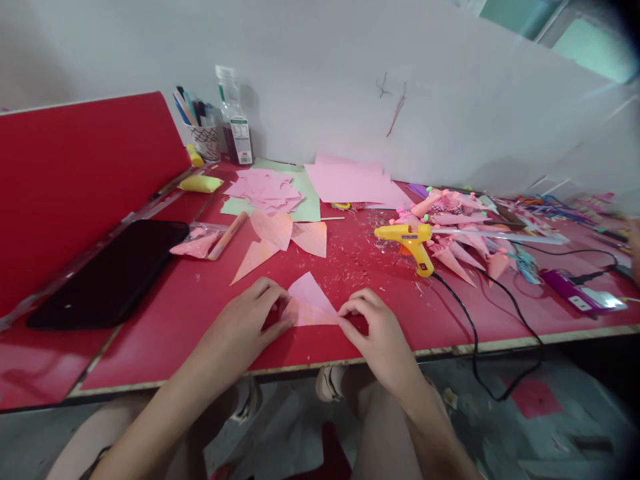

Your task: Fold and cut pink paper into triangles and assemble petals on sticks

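A pink paper piece [313, 300] with a folded lower edge lies near the front of the red table. My left hand [260, 313] pinches its left corner between thumb and fingers. At the opposite corner, my right hand [364, 320] has its thumb and fingertips closed on the paper. Just beyond lie several cut orange-pink paper pieces [271, 230], some petal-shaped and one a pointed triangle.
A yellow hot glue gun [413, 243] lies to the right, its black cord hanging over the table edge. Behind it are piled pink paper cones [465, 233]. A purple power strip [580, 293], a black tablet-like slab [115, 273], pink sheets [350, 180] and a bottle [237, 127] stand around.
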A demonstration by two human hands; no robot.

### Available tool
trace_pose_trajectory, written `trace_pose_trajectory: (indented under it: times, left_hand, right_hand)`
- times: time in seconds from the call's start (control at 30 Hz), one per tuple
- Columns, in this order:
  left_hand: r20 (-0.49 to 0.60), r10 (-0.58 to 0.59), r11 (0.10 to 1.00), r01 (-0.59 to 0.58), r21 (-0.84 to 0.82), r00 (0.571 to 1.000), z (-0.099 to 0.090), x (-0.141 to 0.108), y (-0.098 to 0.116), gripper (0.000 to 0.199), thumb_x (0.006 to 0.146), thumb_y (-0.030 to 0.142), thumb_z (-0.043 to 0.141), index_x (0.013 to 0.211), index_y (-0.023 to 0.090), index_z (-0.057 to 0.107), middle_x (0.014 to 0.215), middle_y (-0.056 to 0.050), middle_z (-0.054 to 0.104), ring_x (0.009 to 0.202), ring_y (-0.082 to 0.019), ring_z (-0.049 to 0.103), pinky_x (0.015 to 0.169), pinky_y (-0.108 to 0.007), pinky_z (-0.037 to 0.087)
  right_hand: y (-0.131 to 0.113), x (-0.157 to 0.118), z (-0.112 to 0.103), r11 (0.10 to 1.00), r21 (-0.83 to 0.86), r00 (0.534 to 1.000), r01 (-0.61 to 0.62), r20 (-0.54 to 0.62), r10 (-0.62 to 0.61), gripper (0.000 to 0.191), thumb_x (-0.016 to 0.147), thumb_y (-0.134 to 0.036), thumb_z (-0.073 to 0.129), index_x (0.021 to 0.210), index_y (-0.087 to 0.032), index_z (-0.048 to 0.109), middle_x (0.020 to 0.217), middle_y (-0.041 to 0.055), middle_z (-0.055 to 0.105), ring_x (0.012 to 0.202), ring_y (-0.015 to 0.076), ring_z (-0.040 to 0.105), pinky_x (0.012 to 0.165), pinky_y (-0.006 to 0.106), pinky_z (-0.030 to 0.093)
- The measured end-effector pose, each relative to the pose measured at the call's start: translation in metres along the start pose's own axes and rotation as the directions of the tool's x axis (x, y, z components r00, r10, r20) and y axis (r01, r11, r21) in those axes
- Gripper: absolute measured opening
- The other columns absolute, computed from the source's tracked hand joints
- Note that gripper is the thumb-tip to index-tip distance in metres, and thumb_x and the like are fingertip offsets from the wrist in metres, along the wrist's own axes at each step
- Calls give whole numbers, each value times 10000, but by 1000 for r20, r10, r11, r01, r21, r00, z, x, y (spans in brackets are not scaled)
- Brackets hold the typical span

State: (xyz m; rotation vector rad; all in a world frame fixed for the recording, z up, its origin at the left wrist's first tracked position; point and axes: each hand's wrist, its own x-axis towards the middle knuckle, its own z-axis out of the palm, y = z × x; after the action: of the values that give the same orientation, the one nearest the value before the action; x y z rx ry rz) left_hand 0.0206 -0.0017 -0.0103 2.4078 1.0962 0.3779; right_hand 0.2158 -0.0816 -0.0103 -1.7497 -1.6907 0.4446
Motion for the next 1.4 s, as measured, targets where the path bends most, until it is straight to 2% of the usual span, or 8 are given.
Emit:
trace_pose_trajectory:
  times: [0.17, 0.3, 0.5, 0.6, 0.7, 0.97, 1.2, 1.4]
  left_hand:
    - [38, 74, 995, -71, -64, 997, -4, -4, -7, 318, 859, 310, 395, 1160, 213, 432, 1062, -58, 509, 943, -182, 511, 793, -304, 420]
    - [57, 106, 993, -103, -51, 993, -4, -5, -13, 409, 871, 319, 378, 1271, 249, 331, 1097, -61, 506, 981, -194, 506, 806, -315, 428]
    - [51, 148, 989, -146, -38, 988, -6, -4, -12, 397, 837, 232, 410, 1232, 236, 367, 1100, -58, 517, 970, -180, 514, 812, -307, 436]
    - [-22, 198, 980, -197, 36, 980, -6, -3, -8, 433, 776, 149, 422, 1201, 229, 407, 1111, -63, 499, 977, -188, 507, 818, -324, 437]
    - [-121, 278, 956, -262, 130, 953, -3, -2, 0, 308, 784, 165, 424, 1075, 212, 515, 1058, -69, 517, 948, -192, 511, 813, -337, 436]
    - [-4, 373, 914, -366, 173, 928, 5, 1, 7, 255, 826, 258, 462, 1074, 234, 515, 1024, -60, 576, 917, -192, 529, 781, -349, 451]
    - [22, 418, 892, -415, 179, 908, -4, -4, 12, 260, 808, 276, 476, 1057, 245, 544, 1077, -43, 569, 989, -202, 506, 861, -367, 416]
    - [42, 388, 898, -388, 206, 921, 2, -3, 8, 407, 785, 405, 511, 1147, 219, 507, 1129, -72, 562, 998, -226, 520, 859, -385, 426]
  right_hand:
    - [3, -1, -5, 999, 2, 998, 35, 49, -35, 132, 783, -89, 472, 776, -189, 557, 850, 27, 524, 816, 147, 530, 740, 277, 438]
    - [4, -3, -4, 986, -42, 987, 160, 36, -158, 254, 793, -58, 410, 922, -208, 570, 942, 45, 559, 906, 163, 521, 789, 306, 442]
    - [-1, -7, 1, 877, -179, 885, 446, 233, -403, 332, 850, -237, 456, 1167, -313, 521, 1253, -13, 492, 1158, 183, 388, 963, 365, 355]
    - [-4, -7, 2, 868, -237, 889, 437, 257, -378, 349, 849, -304, 466, 1196, -305, 504, 1260, 0, 492, 1166, 190, 386, 959, 380, 357]
    - [-8, -8, 4, 872, -269, 906, 409, 236, -352, 332, 852, -296, 459, 1179, -294, 518, 1250, 21, 493, 1137, 199, 407, 927, 386, 381]
    - [-14, -13, 5, 886, -326, 940, 329, 208, -272, 333, 844, -328, 461, 1155, -229, 526, 1128, 89, 531, 955, 236, 472, 807, 401, 436]
    - [-4, -14, 5, 908, -281, 943, 312, 206, -260, 711, 727, -514, 535, 1299, -130, 360, 1354, 131, 343, 1234, 275, 285, 996, 430, 292]
    - [-8, -13, 4, 900, -352, 963, 258, 164, -213, 783, 616, -627, 582, 1217, -144, 451, 1188, 133, 491, 1010, 288, 453, 871, 457, 364]
